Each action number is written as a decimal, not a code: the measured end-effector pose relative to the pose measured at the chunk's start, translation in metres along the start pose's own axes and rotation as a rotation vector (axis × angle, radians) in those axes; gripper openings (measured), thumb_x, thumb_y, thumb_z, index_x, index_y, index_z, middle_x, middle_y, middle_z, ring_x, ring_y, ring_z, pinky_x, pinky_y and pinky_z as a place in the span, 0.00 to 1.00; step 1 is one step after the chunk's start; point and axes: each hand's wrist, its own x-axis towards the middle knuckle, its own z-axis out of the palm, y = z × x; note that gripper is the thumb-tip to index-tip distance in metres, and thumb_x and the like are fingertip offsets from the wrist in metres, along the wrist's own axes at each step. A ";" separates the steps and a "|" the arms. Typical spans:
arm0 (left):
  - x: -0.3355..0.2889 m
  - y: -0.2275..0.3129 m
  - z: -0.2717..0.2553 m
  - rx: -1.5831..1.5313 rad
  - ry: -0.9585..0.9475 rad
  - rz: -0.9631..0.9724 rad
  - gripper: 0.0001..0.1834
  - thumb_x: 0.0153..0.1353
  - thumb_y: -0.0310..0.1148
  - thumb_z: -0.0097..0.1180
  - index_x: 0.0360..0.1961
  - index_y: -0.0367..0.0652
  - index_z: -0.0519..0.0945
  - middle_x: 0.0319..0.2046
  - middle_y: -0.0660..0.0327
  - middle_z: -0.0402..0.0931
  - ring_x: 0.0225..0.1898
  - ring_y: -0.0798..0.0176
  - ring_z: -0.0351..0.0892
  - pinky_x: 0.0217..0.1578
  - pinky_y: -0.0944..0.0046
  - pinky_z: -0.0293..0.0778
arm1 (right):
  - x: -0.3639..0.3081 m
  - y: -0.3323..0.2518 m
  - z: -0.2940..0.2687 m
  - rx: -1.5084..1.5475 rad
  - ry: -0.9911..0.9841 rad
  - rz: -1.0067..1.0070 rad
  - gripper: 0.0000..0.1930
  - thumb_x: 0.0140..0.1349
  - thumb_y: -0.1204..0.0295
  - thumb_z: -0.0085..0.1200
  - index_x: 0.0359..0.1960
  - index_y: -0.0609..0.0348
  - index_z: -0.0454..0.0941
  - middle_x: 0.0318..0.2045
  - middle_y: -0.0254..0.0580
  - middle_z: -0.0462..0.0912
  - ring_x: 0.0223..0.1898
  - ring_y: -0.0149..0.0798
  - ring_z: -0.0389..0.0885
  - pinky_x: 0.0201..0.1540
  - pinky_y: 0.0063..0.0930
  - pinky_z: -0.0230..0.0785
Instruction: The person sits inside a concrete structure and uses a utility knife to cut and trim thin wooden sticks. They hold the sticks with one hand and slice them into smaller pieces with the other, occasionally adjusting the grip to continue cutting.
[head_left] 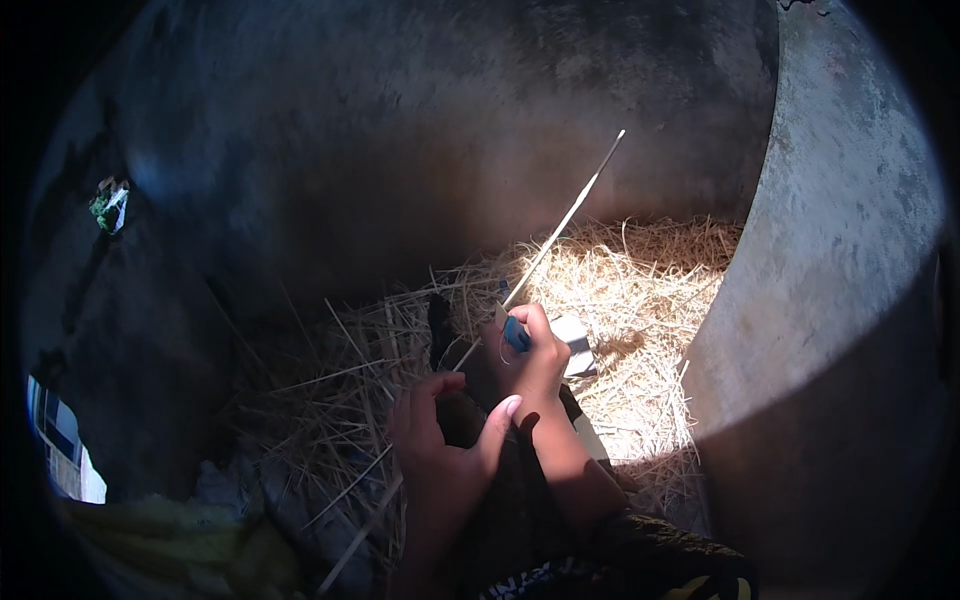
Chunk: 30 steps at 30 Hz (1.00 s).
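Note:
A long, thin pale strip [566,220], like split cane or bamboo, slants from the upper right down through both my hands. My right hand [535,365] is closed around a small blue-handled tool [516,335] against the strip; its working end is hidden. Lower and to the left, my left hand [440,440] curls its fingers over the strip, with the thumb standing apart from the index finger. The strip seems to come out again below that hand. Behind my right wrist, a white and grey block-like thing [574,346] lies partly covered.
Straw-like shavings [650,330] cover the floor, brightly sunlit on the right. A dark curved wall [400,150] stands ahead, and a pale grey panel [850,200] rises at right. Yellowish cloth [180,545] lies at lower left. A hole [65,440] pierces the left wall.

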 end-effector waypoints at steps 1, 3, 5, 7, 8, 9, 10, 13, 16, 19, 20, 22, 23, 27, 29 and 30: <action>0.009 0.003 0.009 -0.033 -0.010 -0.016 0.27 0.48 0.36 0.75 0.46 0.39 0.76 0.42 0.51 0.77 0.51 0.52 0.75 0.56 0.52 0.67 | -0.004 -0.001 0.003 -0.028 -0.024 0.035 0.13 0.52 0.72 0.66 0.32 0.54 0.71 0.20 0.43 0.81 0.24 0.47 0.84 0.28 0.35 0.74; 0.025 -0.002 0.026 -0.022 0.035 0.042 0.31 0.49 0.39 0.75 0.51 0.40 0.75 0.42 0.49 0.77 0.51 0.51 0.76 0.57 0.52 0.66 | -0.005 0.006 0.008 0.089 -0.059 0.092 0.13 0.52 0.70 0.66 0.31 0.55 0.71 0.19 0.46 0.81 0.24 0.51 0.84 0.29 0.36 0.76; 0.034 -0.028 0.048 0.092 0.158 0.179 0.34 0.53 0.44 0.72 0.56 0.41 0.72 0.42 0.46 0.77 0.49 0.51 0.77 0.58 0.52 0.66 | -0.004 0.012 0.010 0.032 -0.102 0.126 0.13 0.52 0.70 0.65 0.30 0.56 0.71 0.19 0.46 0.80 0.24 0.49 0.84 0.30 0.35 0.75; 0.040 -0.055 0.042 0.629 0.184 0.229 0.37 0.56 0.51 0.67 0.60 0.42 0.69 0.42 0.46 0.77 0.48 0.51 0.78 0.59 0.52 0.65 | -0.004 0.019 0.012 0.098 -0.096 0.048 0.11 0.55 0.69 0.63 0.27 0.58 0.72 0.17 0.43 0.79 0.21 0.39 0.82 0.29 0.32 0.73; 0.042 -0.086 0.038 0.607 0.072 0.073 0.36 0.58 0.54 0.64 0.60 0.42 0.69 0.42 0.47 0.78 0.47 0.51 0.79 0.59 0.53 0.66 | -0.004 0.025 0.012 0.146 -0.107 0.085 0.10 0.56 0.70 0.63 0.27 0.58 0.73 0.17 0.37 0.78 0.21 0.32 0.78 0.28 0.26 0.70; 0.044 -0.119 0.034 0.606 -0.034 -0.091 0.37 0.59 0.57 0.62 0.60 0.42 0.70 0.43 0.48 0.78 0.47 0.52 0.79 0.58 0.54 0.66 | -0.004 0.032 0.016 0.197 -0.120 0.134 0.09 0.57 0.72 0.63 0.27 0.58 0.74 0.17 0.31 0.76 0.20 0.25 0.73 0.26 0.21 0.66; 0.046 -0.154 0.031 0.294 -0.231 -0.418 0.35 0.61 0.59 0.59 0.58 0.42 0.72 0.43 0.50 0.79 0.47 0.53 0.79 0.57 0.55 0.67 | -0.003 0.037 0.020 0.248 -0.133 0.183 0.08 0.58 0.73 0.63 0.26 0.57 0.75 0.17 0.25 0.75 0.19 0.18 0.69 0.24 0.16 0.63; 0.059 -0.157 0.022 -0.004 -0.555 -0.529 0.31 0.59 0.58 0.60 0.50 0.42 0.78 0.43 0.50 0.81 0.50 0.51 0.79 0.59 0.49 0.64 | 0.007 0.053 0.013 0.223 -0.136 0.277 0.08 0.59 0.72 0.63 0.27 0.59 0.78 0.17 0.23 0.74 0.20 0.16 0.66 0.25 0.14 0.61; 0.056 -0.157 0.020 -0.011 -0.540 -0.487 0.25 0.61 0.55 0.59 0.45 0.44 0.82 0.39 0.53 0.82 0.47 0.54 0.80 0.57 0.53 0.65 | 0.013 0.050 0.006 0.041 -0.209 0.247 0.09 0.58 0.68 0.64 0.28 0.59 0.79 0.17 0.30 0.77 0.19 0.24 0.73 0.26 0.21 0.67; 0.049 -0.162 0.026 0.101 -0.395 -0.347 0.20 0.60 0.50 0.61 0.45 0.47 0.82 0.39 0.56 0.82 0.45 0.55 0.80 0.54 0.56 0.66 | 0.012 0.041 0.002 -0.266 -0.279 0.083 0.13 0.59 0.60 0.58 0.29 0.58 0.78 0.18 0.47 0.81 0.23 0.47 0.81 0.31 0.39 0.73; 0.048 -0.160 0.026 0.120 -0.354 -0.302 0.19 0.59 0.47 0.62 0.45 0.48 0.82 0.38 0.56 0.81 0.43 0.56 0.81 0.51 0.56 0.69 | 0.010 0.038 0.003 -0.373 -0.298 0.010 0.15 0.60 0.57 0.56 0.29 0.58 0.77 0.19 0.53 0.82 0.25 0.57 0.83 0.33 0.46 0.75; 0.047 -0.151 0.026 0.157 -0.270 -0.214 0.18 0.58 0.43 0.65 0.47 0.49 0.83 0.36 0.55 0.81 0.39 0.58 0.81 0.45 0.58 0.75 | 0.007 0.027 0.004 -0.444 -0.348 -0.012 0.16 0.60 0.56 0.55 0.32 0.57 0.78 0.21 0.55 0.82 0.28 0.61 0.83 0.34 0.50 0.75; 0.047 -0.146 0.026 0.159 -0.245 -0.172 0.17 0.58 0.41 0.66 0.47 0.48 0.82 0.37 0.54 0.81 0.39 0.58 0.82 0.43 0.58 0.75 | 0.006 0.022 0.003 -0.476 -0.381 -0.014 0.16 0.60 0.56 0.55 0.33 0.58 0.78 0.22 0.55 0.83 0.29 0.60 0.83 0.35 0.50 0.75; 0.045 -0.120 0.025 0.207 -0.158 -0.086 0.16 0.59 0.38 0.64 0.48 0.48 0.81 0.37 0.55 0.81 0.38 0.54 0.82 0.43 0.55 0.75 | 0.003 0.014 0.004 -0.525 -0.487 -0.039 0.17 0.59 0.56 0.55 0.35 0.60 0.77 0.29 0.55 0.84 0.32 0.59 0.84 0.37 0.48 0.76; 0.040 -0.111 0.025 0.230 -0.107 -0.070 0.16 0.60 0.39 0.62 0.48 0.48 0.81 0.38 0.55 0.81 0.38 0.53 0.82 0.43 0.53 0.75 | 0.000 0.015 0.006 -0.489 -0.520 -0.070 0.18 0.59 0.56 0.55 0.37 0.60 0.78 0.33 0.55 0.84 0.34 0.58 0.84 0.39 0.47 0.76; 0.037 -0.108 0.026 0.229 -0.077 -0.053 0.15 0.61 0.39 0.61 0.48 0.46 0.81 0.39 0.55 0.82 0.37 0.53 0.83 0.42 0.54 0.75 | 0.000 0.015 0.006 -0.470 -0.538 -0.087 0.18 0.59 0.56 0.56 0.38 0.59 0.78 0.34 0.55 0.84 0.35 0.58 0.84 0.39 0.47 0.76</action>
